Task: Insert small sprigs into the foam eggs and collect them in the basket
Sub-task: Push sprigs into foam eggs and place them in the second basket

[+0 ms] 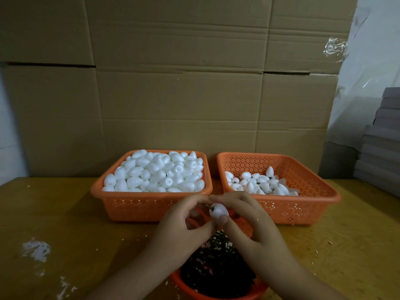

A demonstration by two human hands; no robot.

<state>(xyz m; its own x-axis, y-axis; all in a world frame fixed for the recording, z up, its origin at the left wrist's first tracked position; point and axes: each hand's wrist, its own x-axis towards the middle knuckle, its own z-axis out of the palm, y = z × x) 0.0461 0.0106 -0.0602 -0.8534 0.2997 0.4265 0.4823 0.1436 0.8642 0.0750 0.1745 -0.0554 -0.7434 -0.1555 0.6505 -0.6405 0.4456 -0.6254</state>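
My right hand [249, 221] pinches a white foam egg [218, 211] in front of the two orange baskets. My left hand [184, 224] pinches a small dark sprig [208, 206] whose tip is at the egg's left end. The left basket [112, 191] is heaped with plain foam eggs [155, 172]. The right basket [320, 191] holds a smaller pile of eggs with sprigs [259, 184]. Below my hands, an orange bowl [179, 282] is filled with dark sprigs [216, 269].
The baskets stand on a yellow-brown wooden table [86, 234] with white foam crumbs [36, 250] at the left. A wall of cardboard boxes [173, 83] rises behind. Grey stacked boards [381, 148] are at the right edge.
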